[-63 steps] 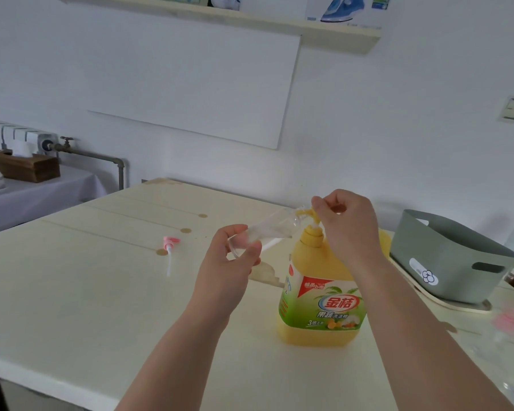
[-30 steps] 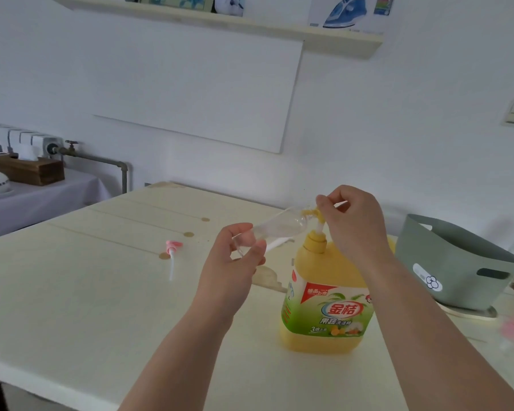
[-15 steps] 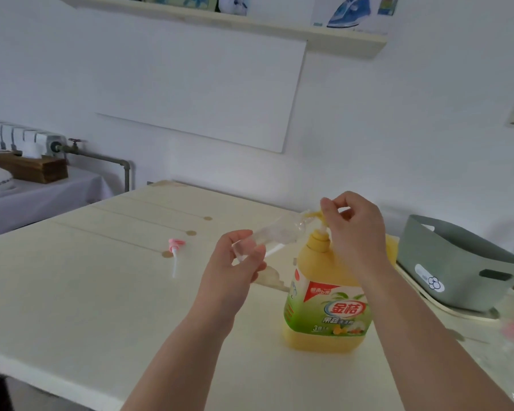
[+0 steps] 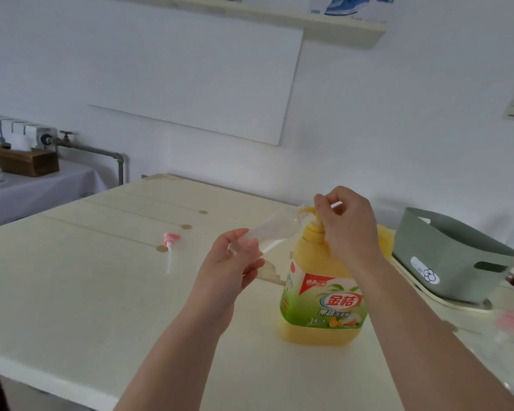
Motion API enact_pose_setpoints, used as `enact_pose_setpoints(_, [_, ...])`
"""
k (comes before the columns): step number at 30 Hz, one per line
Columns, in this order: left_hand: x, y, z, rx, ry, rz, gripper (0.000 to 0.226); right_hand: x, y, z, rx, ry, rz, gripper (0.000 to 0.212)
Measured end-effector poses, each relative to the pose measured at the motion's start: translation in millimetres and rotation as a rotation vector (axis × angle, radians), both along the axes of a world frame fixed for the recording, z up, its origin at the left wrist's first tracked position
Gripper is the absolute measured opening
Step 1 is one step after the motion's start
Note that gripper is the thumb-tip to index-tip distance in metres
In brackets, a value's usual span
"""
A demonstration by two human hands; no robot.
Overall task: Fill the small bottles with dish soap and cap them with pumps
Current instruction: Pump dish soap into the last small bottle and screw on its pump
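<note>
The big yellow soap jug (image 4: 324, 292) stood upright on the pale table (image 4: 72, 292). To the left of the jug's neck, the left hand (image 4: 232, 268) grasped the base of the small bottle (image 4: 267, 232), thumb and fingers curled round it. The clear bottle was held off the table and tilted, its mouth raised to the spout of the jug's pump head (image 4: 306, 209); whether the two touched was not clear. Directly above the jug, the right hand (image 4: 347, 226) was clenched over that pump head, fingers curled round its top. A loose pink pump (image 4: 170, 241) lay on the table well to the jug's left. A grey tub (image 4: 448, 262) sat to the jug's right.
</note>
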State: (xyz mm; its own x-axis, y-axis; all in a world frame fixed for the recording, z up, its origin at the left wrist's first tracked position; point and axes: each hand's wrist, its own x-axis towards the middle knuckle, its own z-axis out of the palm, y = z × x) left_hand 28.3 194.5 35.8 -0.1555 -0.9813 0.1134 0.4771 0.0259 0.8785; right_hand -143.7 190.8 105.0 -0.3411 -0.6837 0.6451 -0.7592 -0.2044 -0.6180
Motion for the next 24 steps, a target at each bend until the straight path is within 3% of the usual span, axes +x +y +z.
enact_pose_setpoints(24, [5, 1, 6, 0.016, 0.057, -0.024, 0.014, 1, 7, 7, -0.037, 0.006, 0.009, 0.028])
